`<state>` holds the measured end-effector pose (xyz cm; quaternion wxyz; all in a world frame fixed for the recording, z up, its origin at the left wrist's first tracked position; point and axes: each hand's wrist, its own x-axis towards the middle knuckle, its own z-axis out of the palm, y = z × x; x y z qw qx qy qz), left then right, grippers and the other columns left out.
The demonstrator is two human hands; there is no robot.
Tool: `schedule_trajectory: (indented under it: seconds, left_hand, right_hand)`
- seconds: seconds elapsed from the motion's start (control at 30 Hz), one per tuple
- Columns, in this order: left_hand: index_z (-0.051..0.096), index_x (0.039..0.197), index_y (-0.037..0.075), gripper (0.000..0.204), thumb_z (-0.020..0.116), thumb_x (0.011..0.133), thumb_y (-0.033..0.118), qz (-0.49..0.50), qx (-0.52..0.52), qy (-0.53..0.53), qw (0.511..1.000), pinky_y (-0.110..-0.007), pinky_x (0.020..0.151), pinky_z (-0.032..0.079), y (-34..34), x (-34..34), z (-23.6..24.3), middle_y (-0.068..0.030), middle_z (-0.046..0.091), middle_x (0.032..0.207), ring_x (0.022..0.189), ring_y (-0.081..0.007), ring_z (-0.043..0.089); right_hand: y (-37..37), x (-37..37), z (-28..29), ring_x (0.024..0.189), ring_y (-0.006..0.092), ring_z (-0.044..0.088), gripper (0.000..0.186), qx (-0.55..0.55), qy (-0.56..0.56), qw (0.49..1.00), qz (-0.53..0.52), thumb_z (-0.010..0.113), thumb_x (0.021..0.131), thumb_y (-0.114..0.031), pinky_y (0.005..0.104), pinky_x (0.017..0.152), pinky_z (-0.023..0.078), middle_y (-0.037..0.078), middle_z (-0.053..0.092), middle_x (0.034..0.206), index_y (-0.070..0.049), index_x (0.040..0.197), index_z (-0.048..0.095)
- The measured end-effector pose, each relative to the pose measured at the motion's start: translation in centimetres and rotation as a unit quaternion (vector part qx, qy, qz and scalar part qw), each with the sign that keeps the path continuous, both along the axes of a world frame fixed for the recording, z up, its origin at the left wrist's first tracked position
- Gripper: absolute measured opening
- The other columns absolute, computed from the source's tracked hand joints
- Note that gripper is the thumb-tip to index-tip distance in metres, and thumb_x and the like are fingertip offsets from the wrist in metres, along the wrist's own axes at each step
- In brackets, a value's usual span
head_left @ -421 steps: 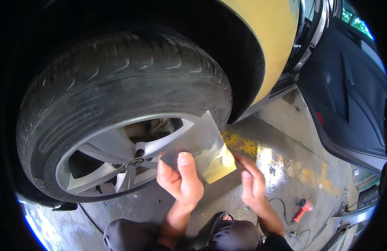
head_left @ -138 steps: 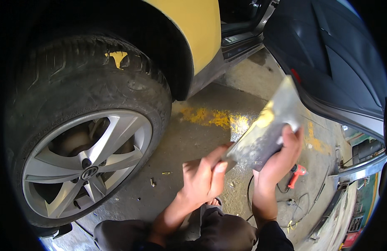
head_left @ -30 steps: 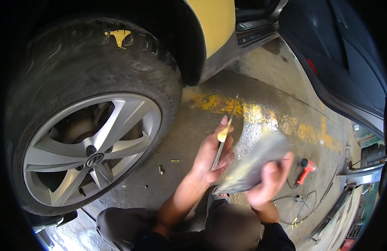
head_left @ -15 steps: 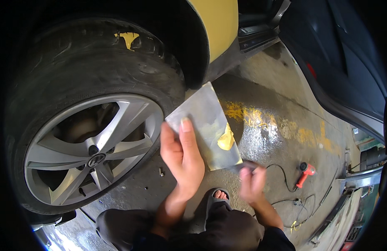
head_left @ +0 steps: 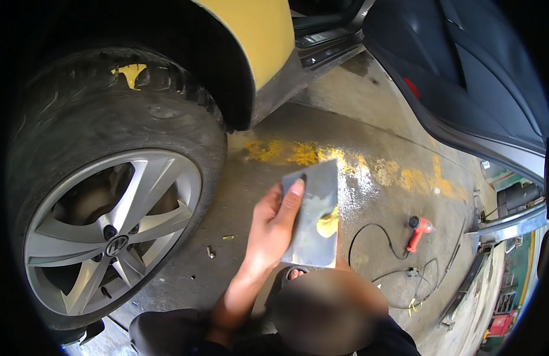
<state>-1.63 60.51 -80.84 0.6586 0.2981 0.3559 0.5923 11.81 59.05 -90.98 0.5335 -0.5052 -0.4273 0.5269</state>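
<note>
My left hand is closed on the edge of a thin grey rectangular plate, thumb flat on its face and the other fingers behind. A lump of yellow putty sticks to the plate near its right edge, with paler smears beside it. My right forearm rises just below the plate's lower right corner. The right hand itself is hidden by the plate and a blurred patch, so its fingers and anything in them do not show.
At left stands a car wheel with a yellow smear on its tyre, under a yellow fender. An opened car door hangs at upper right. A red heat gun and its cable lie on the floor at right.
The plate has moved right and down and turned more upright in my left hand. My right hand, seen before with a dark handle at the plate's lower corner, is now hidden. The view has shifted right.
</note>
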Motion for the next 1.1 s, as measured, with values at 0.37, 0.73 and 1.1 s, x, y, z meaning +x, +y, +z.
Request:
schedule_trajectory:
  seconds: [0.37,0.73,1.1]
  left_hand:
    - [0.033,0.115,-0.013,0.042,0.039,0.09,0.02,0.279,0.039,0.272,0.92,-0.024,0.083,0.033,-0.9,-1.0,0.8,-0.0169,0.047,0.103,0.091,-0.0182,0.042]
    - [0.027,0.119,-0.013,0.042,0.038,0.09,0.015,0.396,0.063,0.257,0.879,-0.027,0.089,0.03,-1.5,-0.4,0.0,-0.0223,0.032,0.12,0.108,-0.0222,0.035]
    - [0.028,0.124,-0.009,0.045,0.04,0.09,0.016,0.543,0.101,0.153,0.819,-0.03,0.097,0.027,-1.6,0.5,-3.1,-0.0237,0.023,0.132,0.119,-0.0242,0.029]
  right_hand:
    - [-3.1,-0.2,8.8,0.081,0.0095,0.046,0.026,0.204,-0.065,0.965,-0.155,0.044,0.084,-0.011,0.0239,0.075,0.036,0.006,0.051,0.093,-0.002,0.108,0.036]
    - [-3.7,-1.2,8.8,0.086,0.0125,0.048,0.032,0.186,0.0,0.963,-0.198,0.043,0.084,-0.01,0.0255,0.077,0.037,0.007,0.049,0.1,-0.003,0.114,0.033]
    - [-4.3,-3.0,9.0,0.089,0.0168,0.048,0.042,0.157,0.112,0.961,-0.2,0.047,0.076,-0.013,0.0282,0.077,0.039,0.009,0.047,0.099,-0.004,0.115,0.033]
